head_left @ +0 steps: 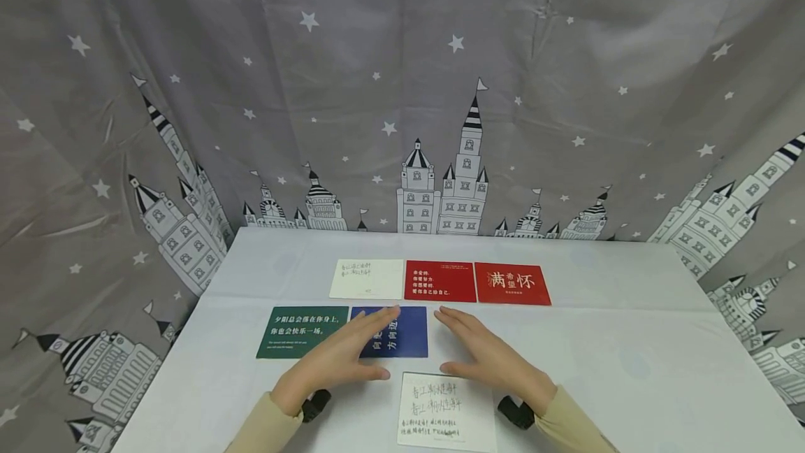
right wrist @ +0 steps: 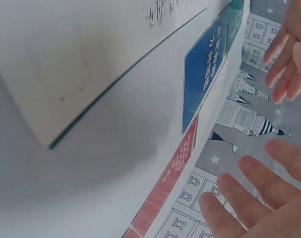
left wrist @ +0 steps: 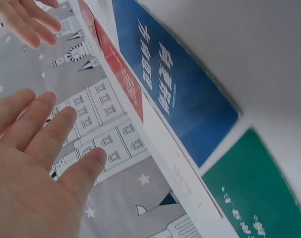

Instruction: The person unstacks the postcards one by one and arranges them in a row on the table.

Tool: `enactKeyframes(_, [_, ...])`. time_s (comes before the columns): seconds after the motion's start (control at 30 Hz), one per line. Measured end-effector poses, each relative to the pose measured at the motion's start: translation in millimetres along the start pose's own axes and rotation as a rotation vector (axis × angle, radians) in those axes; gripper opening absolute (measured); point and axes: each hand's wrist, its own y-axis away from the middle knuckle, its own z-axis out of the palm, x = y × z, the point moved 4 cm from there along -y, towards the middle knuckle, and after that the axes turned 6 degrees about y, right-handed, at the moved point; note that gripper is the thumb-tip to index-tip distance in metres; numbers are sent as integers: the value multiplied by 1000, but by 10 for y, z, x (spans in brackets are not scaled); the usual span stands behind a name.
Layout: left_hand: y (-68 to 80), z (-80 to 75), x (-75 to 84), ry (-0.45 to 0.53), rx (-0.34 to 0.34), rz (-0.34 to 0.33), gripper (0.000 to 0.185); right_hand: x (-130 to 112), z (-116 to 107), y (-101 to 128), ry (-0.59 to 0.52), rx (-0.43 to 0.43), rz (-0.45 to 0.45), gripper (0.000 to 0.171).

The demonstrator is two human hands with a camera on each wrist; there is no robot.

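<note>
Two rows of cards lie on the white table (head_left: pixel 629 341). The back row has a white card (head_left: pixel 366 278), a red text card (head_left: pixel 440 281) and a red card with large characters (head_left: pixel 512 284). In front lie a green card (head_left: pixel 302 331) and a blue card (head_left: pixel 409 331). A handwritten white card (head_left: pixel 448 411) lies nearest me. My left hand (head_left: pixel 342 355) is flat with straight fingers over the blue card's left part. My right hand (head_left: pixel 484 351) is flat just right of the blue card, above the near white card. Neither hand holds anything. The wrist views show my left hand (left wrist: pixel 36 163) and right hand (right wrist: pixel 259 198) with fingers spread.
A grey curtain (head_left: pixel 402 89) printed with stars and castles hangs behind the table and down both sides. The table's left edge (head_left: pixel 182 341) and back edge are close to it. Bare cloth lies to the right of the cards.
</note>
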Motion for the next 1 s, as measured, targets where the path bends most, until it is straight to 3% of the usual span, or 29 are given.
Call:
enactKeyframes(0.3, [80,187,90,40,-41,-46,92,15,-8,298,-75,0,64,80])
enactKeyframes(0.7, [196,402,180,6,-72,-31,94,87,66,691,-120,-60,209,84])
enactKeyframes(1.0, [263,495,219,16,-74,-13,92,125,191,858,-190,-88,229,85])
